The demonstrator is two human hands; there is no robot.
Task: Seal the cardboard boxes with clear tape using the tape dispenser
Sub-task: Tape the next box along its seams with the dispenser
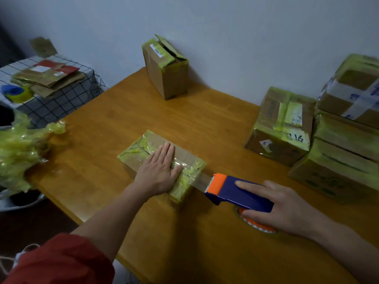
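Two hands are working on one small cardboard box (141, 146), which is lying at the middle of the table (143, 111). The left hand (159, 171) is lying flat with its grip apart, pressing the clear tape (202, 181) onto the lid. The right hand (283, 208) is holding the tape dispenser (231, 190) at four o'clock from the box — grip clamped round its body, forefinger lying along the top — and the strip is stretching taut off the box's edge. This seam looks nearly done. Next, the strip probably needs folding down the side and cutting on the blade. An open-flapped box (166, 72) is waiting at twelve o'clock, and taped boxes (283, 128) are sitting at three.
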